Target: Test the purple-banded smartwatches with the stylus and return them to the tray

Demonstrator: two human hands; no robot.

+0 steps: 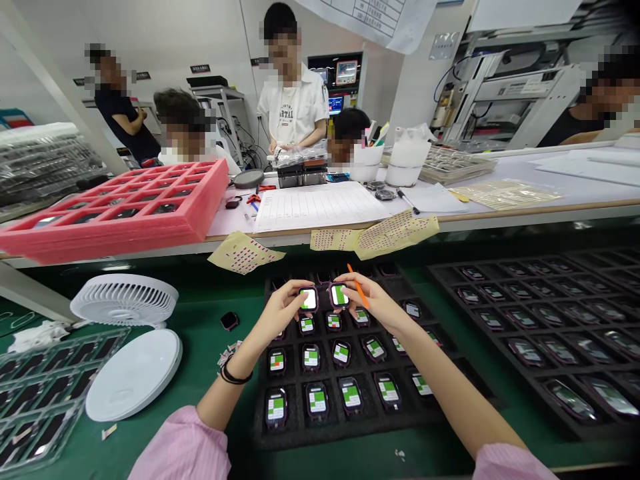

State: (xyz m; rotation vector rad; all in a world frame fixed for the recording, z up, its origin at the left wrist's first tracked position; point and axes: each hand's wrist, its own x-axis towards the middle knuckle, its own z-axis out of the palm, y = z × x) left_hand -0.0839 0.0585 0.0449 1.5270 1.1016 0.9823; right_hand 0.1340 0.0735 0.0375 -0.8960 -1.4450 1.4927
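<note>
The left hand (283,310) is reaching in from the lower left, palm down, its fingers (295,292) curving over a smartwatch (309,299) and gripping it by the edges. The right hand (374,303) is reaching in from the lower right, its fingers (353,283) pinching an orange stylus (358,286) and resting on a second smartwatch (339,295), just beside the first. Both watches are sitting at the far edge of a black foam tray (295,435), where about sixteen more watches are lying in slots. A second black foam tray (500,427), holding many more watches, is lying near the right edge of the green-matted tabletop (197,373). One loose watch (229,321) is lying near the left edge, beside a white desk fan (125,300). On the white tabletop (225,230) beyond, a pink foam tray (115,230) and three sheets of red dots (380,235) are lying. Five other people (293,87) are standing or sitting further back.
</note>
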